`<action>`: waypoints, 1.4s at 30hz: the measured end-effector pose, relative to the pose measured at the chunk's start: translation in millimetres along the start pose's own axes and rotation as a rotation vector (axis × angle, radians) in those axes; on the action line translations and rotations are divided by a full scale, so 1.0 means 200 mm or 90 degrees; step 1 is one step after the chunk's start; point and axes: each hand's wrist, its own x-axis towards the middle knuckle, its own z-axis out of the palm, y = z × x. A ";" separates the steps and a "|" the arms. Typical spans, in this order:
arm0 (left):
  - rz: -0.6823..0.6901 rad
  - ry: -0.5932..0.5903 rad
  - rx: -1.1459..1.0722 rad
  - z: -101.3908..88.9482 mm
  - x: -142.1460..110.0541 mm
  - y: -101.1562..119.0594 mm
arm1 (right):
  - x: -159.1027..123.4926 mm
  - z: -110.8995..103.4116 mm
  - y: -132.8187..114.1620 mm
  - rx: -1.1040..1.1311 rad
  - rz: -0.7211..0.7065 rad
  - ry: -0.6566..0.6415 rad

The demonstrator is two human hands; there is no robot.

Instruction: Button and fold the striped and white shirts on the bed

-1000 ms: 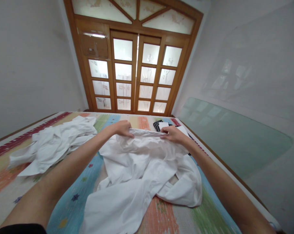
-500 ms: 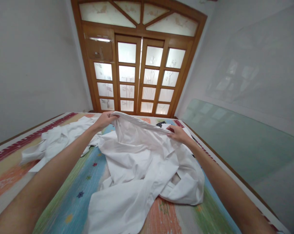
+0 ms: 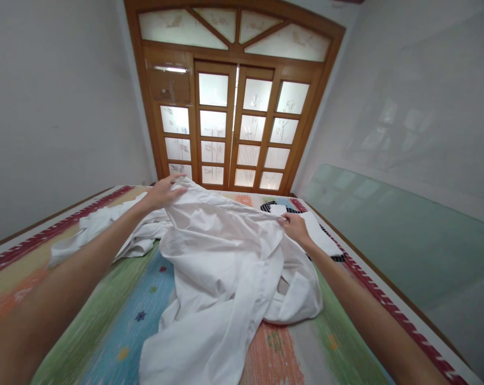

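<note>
A white shirt (image 3: pixel 221 256) is stretched between my two hands, its far edge raised off the bed and pulled nearly straight. My left hand (image 3: pixel 168 191) grips the upper left corner of that edge, thumb and fingers around the cloth. At the other end, my right hand (image 3: pixel 294 224) pinches the edge between thumb and fingers. The lower part of the shirt lies in loose folds on the striped bedsheet (image 3: pixel 125 315), with a sleeve looped at the right.
Another crumpled white garment (image 3: pixel 93 230) lies on the left of the bed. Beyond my right hand is a white garment with black striped trim (image 3: pixel 318 235). Wooden glazed doors (image 3: pixel 234 123) stand behind the bed; a pale green panel (image 3: pixel 402 230) lines the right wall.
My left hand has moved left and slightly up, drawing the shirt's edge wider and tauter. My right hand has shifted slightly, and the looped sleeve has slid left.
</note>
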 end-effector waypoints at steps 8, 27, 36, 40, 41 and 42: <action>-0.021 0.053 0.124 -0.09 0.04 0.03 | 0.13 -0.05 -0.07 0.190 0.106 0.124; -0.019 -0.059 -0.113 -0.55 0.36 0.36 | 0.78 -0.78 -0.48 -0.080 -0.060 0.380; -0.087 -0.169 0.086 0.09 0.22 -0.24 | 0.64 -0.11 -0.13 -0.023 -0.048 -0.092; -0.094 -0.231 0.059 0.23 0.03 -0.39 | 0.41 0.05 0.06 0.075 -0.003 -0.342; -0.105 -0.228 0.062 0.25 0.00 -0.41 | 0.36 0.07 0.10 0.075 -0.006 -0.391; -0.114 -0.227 0.066 0.27 -0.03 -0.43 | 0.31 0.09 0.12 0.079 -0.012 -0.422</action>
